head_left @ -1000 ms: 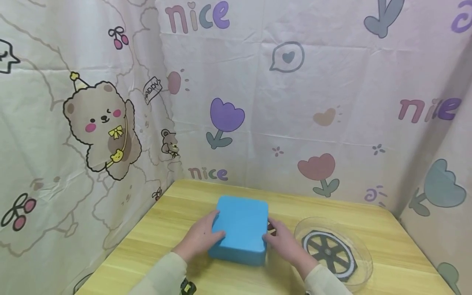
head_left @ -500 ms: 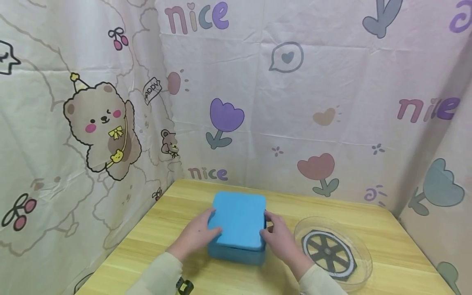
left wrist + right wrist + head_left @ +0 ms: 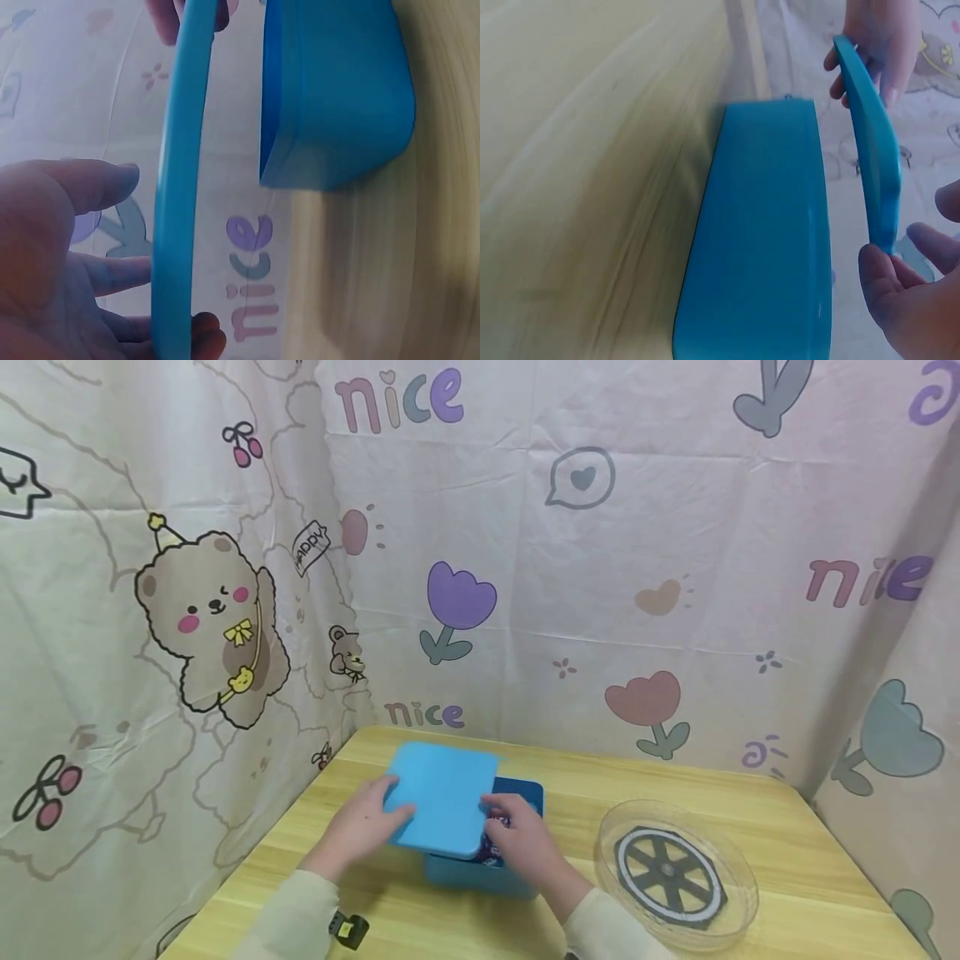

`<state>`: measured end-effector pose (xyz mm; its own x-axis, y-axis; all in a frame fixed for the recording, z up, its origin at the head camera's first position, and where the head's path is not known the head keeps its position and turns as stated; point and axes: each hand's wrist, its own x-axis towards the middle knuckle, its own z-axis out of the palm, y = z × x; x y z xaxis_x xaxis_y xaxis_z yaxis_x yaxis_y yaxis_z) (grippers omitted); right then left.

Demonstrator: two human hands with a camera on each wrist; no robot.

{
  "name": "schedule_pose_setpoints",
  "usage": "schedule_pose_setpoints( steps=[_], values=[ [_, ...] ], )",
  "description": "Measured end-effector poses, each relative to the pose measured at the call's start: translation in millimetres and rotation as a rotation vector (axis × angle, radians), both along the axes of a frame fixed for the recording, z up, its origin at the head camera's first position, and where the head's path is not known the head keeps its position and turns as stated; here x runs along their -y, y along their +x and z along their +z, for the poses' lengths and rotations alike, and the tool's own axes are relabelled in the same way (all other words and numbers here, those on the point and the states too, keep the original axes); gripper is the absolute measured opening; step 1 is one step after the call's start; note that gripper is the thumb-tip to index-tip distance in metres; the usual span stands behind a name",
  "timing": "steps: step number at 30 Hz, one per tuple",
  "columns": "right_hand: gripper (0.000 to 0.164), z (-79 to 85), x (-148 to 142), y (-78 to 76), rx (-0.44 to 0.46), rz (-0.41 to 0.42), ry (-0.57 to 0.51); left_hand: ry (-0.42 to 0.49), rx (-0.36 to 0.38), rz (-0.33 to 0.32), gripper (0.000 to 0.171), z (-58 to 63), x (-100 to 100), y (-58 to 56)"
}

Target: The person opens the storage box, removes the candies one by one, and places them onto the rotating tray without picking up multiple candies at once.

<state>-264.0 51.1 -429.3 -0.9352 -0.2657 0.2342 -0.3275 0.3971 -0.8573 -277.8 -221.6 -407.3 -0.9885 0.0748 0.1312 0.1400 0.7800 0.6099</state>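
A flat blue lid (image 3: 442,793) is raised over a blue rectangular box (image 3: 483,878) and shifted to its left. My left hand (image 3: 348,831) grips the lid's left edge, fingers curled beneath, as the left wrist view shows. At the opposite edge my right hand (image 3: 525,839) holds the lid with its fingertips. A gap separates the lid (image 3: 874,142) from the box (image 3: 757,232) in the right wrist view. Dark purple-red wrapped items (image 3: 491,852) show inside the box, partly hidden by the lid and right hand.
A round clear dish (image 3: 752,893) stands on the wooden table (image 3: 817,902) to the right, showing a black six-spoked shape with a white ring (image 3: 665,872). Printed curtains (image 3: 525,568) enclose the back and sides. A small black device (image 3: 348,929) is by the left sleeve.
The lid, seated on the box a second ago, has come up and moved left with both hands. The box's right part and the wrapped items inside are now uncovered.
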Motion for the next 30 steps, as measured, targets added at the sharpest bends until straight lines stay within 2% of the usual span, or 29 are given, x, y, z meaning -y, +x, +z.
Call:
schedule_pose_setpoints(
  steps=[6, 10, 18, 24, 30],
  values=[
    [0.034, 3.8, 24, 3.5, 0.104, 0.059, -0.04, -0.043, -0.005, 0.043, 0.075, -0.7, 13, -1.5],
    [0.038, 5.2, 41, 7.8, 0.163, 0.078, -0.067, -0.048, -0.005, 0.079, 0.076, -2.1, 19, -2.1],
    [0.054, -0.2, 72, 15.9, 0.151, 0.1, -0.094, -0.039, 0.016, 0.144, 0.078, -6.8, 36, -1.8],
    [0.053, 2.3, 88, 19.9, 0.145, 0.141, -0.108, -0.063, 0.008, 0.173, 0.079, -7.6, 47, -1.7],
    [0.047, -4.2, 101, 22.1, 0.159, 0.21, -0.124, -0.096, 0.041, 0.203, 0.085, -16.0, 57, -0.2]
  ],
)
